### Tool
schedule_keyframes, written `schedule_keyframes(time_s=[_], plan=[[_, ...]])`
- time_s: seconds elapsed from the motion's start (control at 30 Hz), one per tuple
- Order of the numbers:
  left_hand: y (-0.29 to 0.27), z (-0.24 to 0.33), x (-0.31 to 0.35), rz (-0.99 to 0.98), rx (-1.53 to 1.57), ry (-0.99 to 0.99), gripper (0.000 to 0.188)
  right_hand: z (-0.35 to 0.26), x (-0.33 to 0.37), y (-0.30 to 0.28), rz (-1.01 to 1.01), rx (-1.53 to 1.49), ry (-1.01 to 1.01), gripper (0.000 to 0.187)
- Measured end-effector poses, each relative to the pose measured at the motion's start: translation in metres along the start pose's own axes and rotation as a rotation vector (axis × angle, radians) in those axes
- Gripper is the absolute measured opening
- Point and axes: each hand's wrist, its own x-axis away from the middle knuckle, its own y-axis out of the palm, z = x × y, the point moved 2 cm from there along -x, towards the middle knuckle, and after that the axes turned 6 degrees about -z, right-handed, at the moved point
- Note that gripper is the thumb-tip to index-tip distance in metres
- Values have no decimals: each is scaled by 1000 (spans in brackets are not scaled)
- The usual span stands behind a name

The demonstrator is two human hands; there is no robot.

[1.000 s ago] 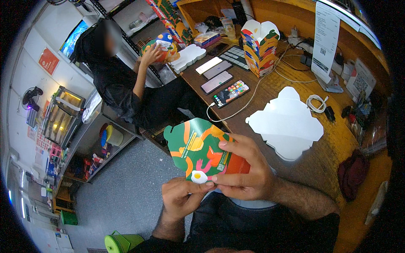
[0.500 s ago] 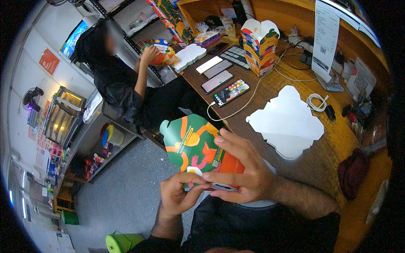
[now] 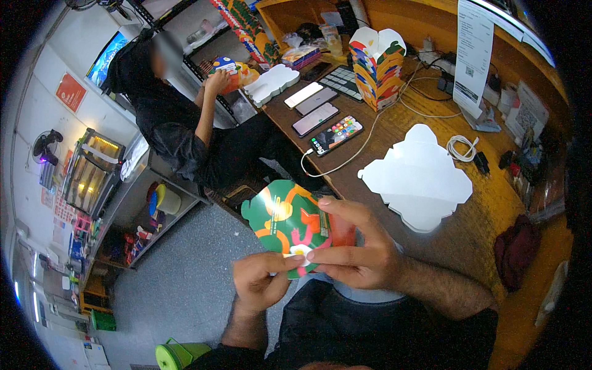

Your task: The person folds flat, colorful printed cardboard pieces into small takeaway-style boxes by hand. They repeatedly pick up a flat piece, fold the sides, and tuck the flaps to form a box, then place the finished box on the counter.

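A colourful printed cardboard takeaway box (image 3: 283,222), green with orange, pink and red shapes, is partly folded between my hands. My left hand (image 3: 264,279) pinches its lower edge between thumb and fingers. From the other side my right hand (image 3: 364,253) grips it, with the index finger stretched along its upper right edge and the other fingers near the left thumb. The folds behind my fingers are hidden. To the right, flat white box blanks (image 3: 422,179) lie on the wooden table (image 3: 394,240). A nested stack of folded boxes (image 3: 377,71) stands upright farther back.
Several phones (image 3: 336,134) lie by the table's left edge, one on a white cable, with a keyboard (image 3: 341,83) behind. A co-worker (image 3: 179,117) at the far left handles another box above white blanks (image 3: 271,83). A green bucket (image 3: 179,354) stands on the floor.
The box in my hands has tilted and its top has swung down and to the right. My fingers have shifted closer together along its lower edge. The co-worker's box has moved slightly.
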Motion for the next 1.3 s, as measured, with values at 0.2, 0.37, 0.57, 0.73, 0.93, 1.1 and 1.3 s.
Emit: schedule_keyframes(time_s=[0.2, 0.37, 0.57, 0.73, 0.93, 1.1, 1.3], plan=[[5, 1, -3, -2, -107, -17, 27, -11, 7, -6, -12, 172, -2, 40], [11, 6, 2, 66, 516, -162, 23, -16, 6, -10, -101, 106, -65, 36], [17, -6, 2, 276, 1135, -302, 83, -15, 13, 4, -69, 227, -262, 40], [-8, -41, -1, 226, 1666, -427, 107, -12, 32, 12, -167, 256, -337, 38], [-53, -67, -3, -339, 1260, -543, 110, -26, 15, 13, -217, 272, -436, 33], [-29, -37, -24, -340, 915, -707, 52, -26, 15, 17, -223, 354, -453, 34], [-25, -37, -12, -251, 890, -803, 47, -25, 10, 14, -245, 402, -408, 32]])
